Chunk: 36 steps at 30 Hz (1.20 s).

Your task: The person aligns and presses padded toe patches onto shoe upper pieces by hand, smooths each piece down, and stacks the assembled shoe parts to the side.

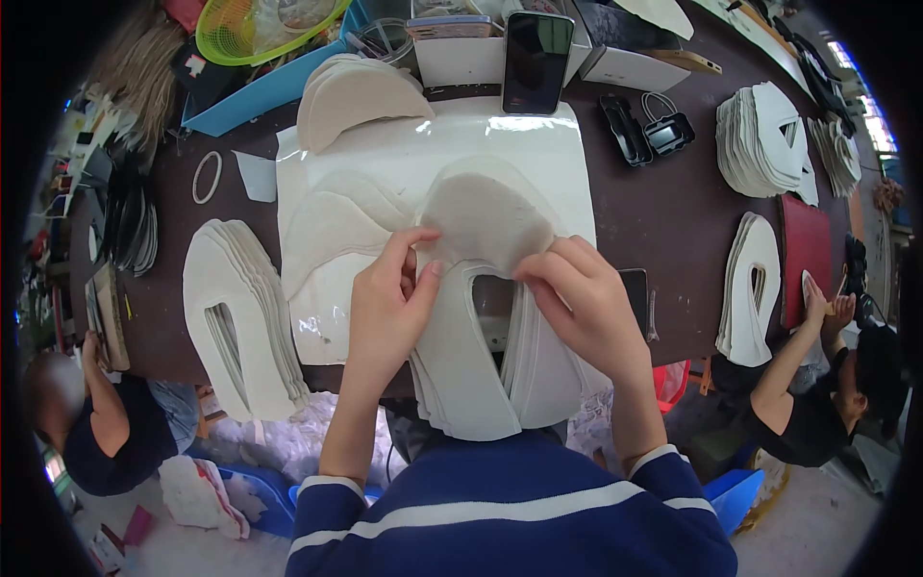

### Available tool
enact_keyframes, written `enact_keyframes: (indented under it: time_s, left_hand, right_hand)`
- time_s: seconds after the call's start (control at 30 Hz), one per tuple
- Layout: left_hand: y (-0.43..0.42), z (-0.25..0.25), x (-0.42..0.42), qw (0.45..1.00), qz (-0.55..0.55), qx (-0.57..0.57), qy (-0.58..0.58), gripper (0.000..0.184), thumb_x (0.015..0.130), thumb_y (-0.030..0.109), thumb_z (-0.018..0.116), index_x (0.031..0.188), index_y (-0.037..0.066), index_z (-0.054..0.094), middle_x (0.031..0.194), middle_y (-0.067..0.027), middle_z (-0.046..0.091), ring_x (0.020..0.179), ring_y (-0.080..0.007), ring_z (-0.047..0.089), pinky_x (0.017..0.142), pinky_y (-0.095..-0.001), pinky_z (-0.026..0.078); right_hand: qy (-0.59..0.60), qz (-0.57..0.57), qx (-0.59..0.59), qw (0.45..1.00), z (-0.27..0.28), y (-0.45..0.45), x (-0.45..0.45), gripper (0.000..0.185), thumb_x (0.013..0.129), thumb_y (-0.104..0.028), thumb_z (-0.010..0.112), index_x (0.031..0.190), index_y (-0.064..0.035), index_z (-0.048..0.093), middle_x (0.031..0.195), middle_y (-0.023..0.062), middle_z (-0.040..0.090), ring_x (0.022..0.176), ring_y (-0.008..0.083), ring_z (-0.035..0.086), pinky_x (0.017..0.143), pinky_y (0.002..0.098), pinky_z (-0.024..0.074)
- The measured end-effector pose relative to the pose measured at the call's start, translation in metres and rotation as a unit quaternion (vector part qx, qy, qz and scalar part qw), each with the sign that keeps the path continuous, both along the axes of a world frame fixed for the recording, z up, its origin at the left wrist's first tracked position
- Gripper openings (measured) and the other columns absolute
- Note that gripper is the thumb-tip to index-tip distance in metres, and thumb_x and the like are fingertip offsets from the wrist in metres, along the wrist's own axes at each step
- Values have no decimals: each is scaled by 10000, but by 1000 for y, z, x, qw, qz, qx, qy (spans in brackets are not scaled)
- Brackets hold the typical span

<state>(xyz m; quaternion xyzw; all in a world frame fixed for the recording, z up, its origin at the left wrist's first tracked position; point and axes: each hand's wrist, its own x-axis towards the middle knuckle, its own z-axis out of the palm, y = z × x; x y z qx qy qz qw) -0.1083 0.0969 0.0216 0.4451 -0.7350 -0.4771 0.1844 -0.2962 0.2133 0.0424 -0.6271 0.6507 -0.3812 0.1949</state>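
A beige crescent-shaped fabric piece (488, 219) lies over the rounded end of a stack of white U-shaped fabric pieces (447, 356) in front of me. My left hand (394, 293) is at the crescent's left corner, index fingertip on it and thumb just below, fingers curled. At the right corner, my right hand (577, 293) pinches the crescent's edge between thumb and fingers. The stack's open legs hang past the table's front edge toward my body. Left of the stack lie loose pale curved pieces (336, 226), and farther back is a pile of beige crescents (356, 101).
A glossy white sheet (538, 144) covers the middle of the dark table (663, 221). More U-shaped stacks stand left (226, 288) and right (755, 279). A phone (536, 62) leans at the back, near an open black case (649, 130). Other people sit at both sides.
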Motion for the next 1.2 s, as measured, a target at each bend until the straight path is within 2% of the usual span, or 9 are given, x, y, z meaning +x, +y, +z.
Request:
enact_keyframes:
  time_s: [0.3,0.43,0.53,0.67,0.77,0.87,1.03,1.07,1.2]
  left_hand:
    - [0,3,9,998,25,41,41,378,874,49,619,1242,43,533,655,-5,501,573,-70,444,550,-233,375]
    - [2,9,8,997,26,40,56,436,874,60,629,1290,34,501,661,-7,506,580,-70,446,560,-237,386]
    - [2,7,7,997,29,53,53,472,873,68,639,1318,21,488,669,-16,509,599,-84,475,581,-242,410]
    - [3,2,6,998,25,52,28,569,860,86,665,1376,11,438,704,-39,528,630,-114,524,613,-259,445]
    - [7,1,7,998,27,50,40,729,831,117,708,1456,27,343,761,-65,555,654,-145,552,631,-282,464]
    - [15,2,1,1000,22,-14,4,800,803,99,729,1486,41,317,777,-48,557,652,-123,519,635,-258,455]
    - [19,-2,3,996,-23,-72,-49,895,793,138,740,1521,17,234,845,-60,585,703,-143,524,686,-282,477]
    - [17,0,6,998,-34,-53,-15,859,825,193,720,1516,7,245,884,-71,605,736,-153,544,700,-295,482]
    - [0,-5,21,939,-2,201,278,789,954,488,515,1508,-10,253,1203,-175,611,1018,-264,617,832,-357,517]
  right_hand:
    - [-213,2,-33,976,-1,12,2,216,807,96,619,973,-41,638,830,62,566,800,144,553,787,253,451]
    - [-247,-20,-16,969,-4,12,1,269,814,22,653,1072,-35,607,839,34,581,763,112,556,662,245,438]
    - [-477,-84,-32,874,0,-1,5,432,813,-6,679,1213,-13,518,812,3,550,763,75,535,679,220,422]
    - [-555,-141,91,815,-5,-17,1,523,822,-17,659,1299,15,448,809,-11,527,761,46,508,703,206,415]
    - [-487,-89,89,864,-6,-20,-5,518,801,-8,669,1286,14,488,813,-26,528,801,58,535,750,208,445]
    - [-382,-30,-7,924,21,-28,6,470,816,-11,642,1268,-13,511,869,0,535,782,48,513,742,197,429]
    - [-496,1,-236,835,74,-55,7,432,841,31,559,1267,1,488,995,53,569,946,149,623,834,370,591]
    - [-487,23,-267,831,81,-57,1,436,844,28,534,1275,16,474,1087,92,601,1001,208,657,837,404,610]
    - [-552,48,-140,821,87,-62,12,381,854,17,554,1232,-9,514,906,12,542,912,115,612,854,402,592]
